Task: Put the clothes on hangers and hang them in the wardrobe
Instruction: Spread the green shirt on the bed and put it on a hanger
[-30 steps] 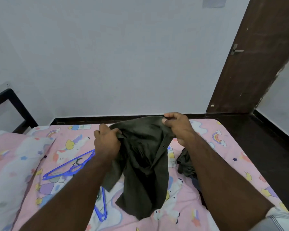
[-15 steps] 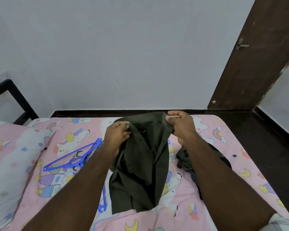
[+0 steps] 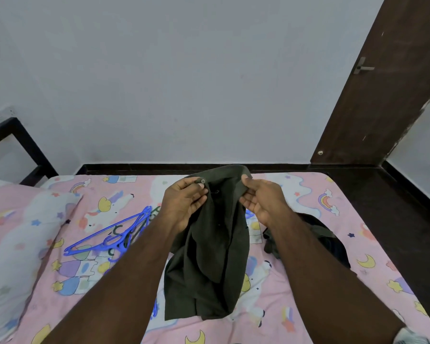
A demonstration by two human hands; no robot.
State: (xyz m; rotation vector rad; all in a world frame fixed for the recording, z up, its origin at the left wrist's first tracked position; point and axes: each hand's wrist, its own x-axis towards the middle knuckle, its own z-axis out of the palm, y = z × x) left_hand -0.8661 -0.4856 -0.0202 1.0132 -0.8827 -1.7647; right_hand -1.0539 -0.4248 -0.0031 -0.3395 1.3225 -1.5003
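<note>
The dark olive shirt point(image 3: 209, 247) hangs between both hands above the pink cartoon-print bedsheet point(image 3: 308, 194), its lower hem resting on the bed. The left hand point(image 3: 184, 204) pinches the collar edge just by a small pale button point(image 3: 203, 181), thumb and forefinger closed on the cloth. The right hand point(image 3: 261, 199) pinches the opposite side of the collar with thumb and fingertip, its other fingers loosely spread. Holding the garment up by the neck this way looks like a means of finding and opening the collar so a hanger can go in; that is a judgement, not something shown.

The blue plastic hangers point(image 3: 112, 237) lie in a tangled bunch on the sheet to the left, near the left forearm and apart from the shirt, within easy reach for the next step. A second dark garment point(image 3: 318, 232) lies crumpled on the bed to the right, largely covered by the right forearm, so its type cannot be told. How many hangers are in the bunch is unclear, though there are at least 2. A pillow point(image 3: 15, 234) is cut off at the left edge. No wardrobe is in view; only a brown door point(image 3: 382, 95) and a pale wall point(image 3: 184, 83).
</note>
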